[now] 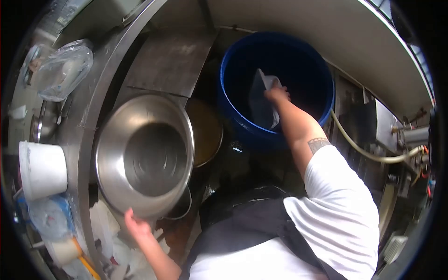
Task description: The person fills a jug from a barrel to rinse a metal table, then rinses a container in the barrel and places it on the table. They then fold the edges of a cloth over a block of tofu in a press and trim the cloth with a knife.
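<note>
On the right, my right arm reaches down into a big blue barrel [224, 88]. My right hand [278, 93] is closed on the edge of a whitish plastic container [259, 100], which is tilted on its side within the barrel's mouth. How deep the barrel's contents lie is too dark to see. To the left is a large, wide-rimmed metal bowl [112, 154], its inside facing up. My left hand [138, 227] is at the bowl's near rim, thumb up against the edge; its other fingers are mostly hidden.
A round pot [207, 133] stands partly under the bowl, beside a flat metal panel [168, 60]. Along the left shelf are a white tub [43, 170] and clear plastic bags [65, 70]. A pale hose [368, 156] curves past the barrel on the right.
</note>
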### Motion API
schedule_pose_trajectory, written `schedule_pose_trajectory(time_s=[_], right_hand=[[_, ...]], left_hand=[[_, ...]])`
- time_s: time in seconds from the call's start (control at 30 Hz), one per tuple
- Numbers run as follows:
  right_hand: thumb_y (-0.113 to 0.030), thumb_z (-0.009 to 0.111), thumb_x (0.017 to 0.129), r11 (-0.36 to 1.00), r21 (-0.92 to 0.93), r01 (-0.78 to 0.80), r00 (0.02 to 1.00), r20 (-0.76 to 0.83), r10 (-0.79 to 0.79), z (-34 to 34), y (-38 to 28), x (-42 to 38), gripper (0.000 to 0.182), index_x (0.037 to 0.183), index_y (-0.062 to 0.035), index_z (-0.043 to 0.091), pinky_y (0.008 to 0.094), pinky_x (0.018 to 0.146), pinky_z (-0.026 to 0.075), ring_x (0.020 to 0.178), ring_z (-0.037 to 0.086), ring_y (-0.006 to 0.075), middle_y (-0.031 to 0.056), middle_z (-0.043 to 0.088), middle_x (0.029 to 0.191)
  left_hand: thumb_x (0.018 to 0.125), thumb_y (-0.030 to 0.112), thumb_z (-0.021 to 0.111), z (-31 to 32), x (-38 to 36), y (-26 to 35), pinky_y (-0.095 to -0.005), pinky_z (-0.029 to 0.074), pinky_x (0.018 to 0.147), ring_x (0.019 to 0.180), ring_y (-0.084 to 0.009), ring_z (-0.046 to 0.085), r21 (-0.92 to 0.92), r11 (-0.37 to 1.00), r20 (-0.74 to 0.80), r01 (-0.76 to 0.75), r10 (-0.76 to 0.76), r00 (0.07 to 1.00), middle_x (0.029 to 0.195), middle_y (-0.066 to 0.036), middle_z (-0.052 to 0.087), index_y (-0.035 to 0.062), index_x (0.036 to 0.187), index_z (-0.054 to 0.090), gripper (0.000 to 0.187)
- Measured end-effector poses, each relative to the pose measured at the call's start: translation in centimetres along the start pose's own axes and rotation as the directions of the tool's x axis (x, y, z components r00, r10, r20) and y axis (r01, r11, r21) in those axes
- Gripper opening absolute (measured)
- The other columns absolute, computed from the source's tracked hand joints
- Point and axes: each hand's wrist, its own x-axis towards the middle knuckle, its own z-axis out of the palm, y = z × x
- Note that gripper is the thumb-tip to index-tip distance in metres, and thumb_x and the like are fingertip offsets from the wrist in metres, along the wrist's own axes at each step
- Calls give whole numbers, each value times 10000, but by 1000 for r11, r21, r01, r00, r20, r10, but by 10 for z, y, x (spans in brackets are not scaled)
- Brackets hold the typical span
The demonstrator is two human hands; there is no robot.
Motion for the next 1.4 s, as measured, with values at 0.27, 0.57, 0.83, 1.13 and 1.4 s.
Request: schedule_pose_trajectory(time_s=[0.27,0.57,0.83,1.13,1.4], right_hand=[[-472,714,814,984,92,149,988,37,-153,182,62,212,1205,1683,23,42,465,1287,294,1568,361,387,249,328,1705],[-418,728,895,774,633,-4,993,95,-73,89,89,231,702,1398,63,634,427,1040,525,1231,655,317,217,691,1327],[-436,635,943,288,932,-220,865,323,-384,-92,118,74,775,1592,-76,411,751,1102,387,1395,522,458,200,495,1584],[-351,716,770,65,988,-140,803,151,-576,-158,173,-98,872,1567,-133,441,793,1059,422,1399,513,474,183,498,1563],[-283,502,985,-81,997,21,885,-56,-462,-154,189,-245,592,1515,-20,485,656,1095,478,1366,564,418,194,577,1488]], left_hand=[[1001,219,572,-161,-337,-106,-425,473,1130,1276,-262,623,261,955,-348,-144,232,908,1413,-132,634,-25,1399,550,467],[813,111,618,-226,-463,-266,-567,513,1135,1304,-382,602,116,982,-715,-149,186,674,1394,-179,622,-1,1379,554,581],[892,69,671,-230,-339,-292,-394,559,805,828,-204,662,-387,857,-673,-341,-10,739,935,-68,682,9,990,652,116],[958,64,665,-250,-90,-268,-468,608,897,1040,-289,711,-620,748,-473,-238,-114,874,1134,-136,701,-27,1181,615,246],[1024,335,705,-303,-6,-299,-528,559,808,805,-228,652,-365,886,-504,287,-447,739,924,-34,646,109,1192,622,294]])
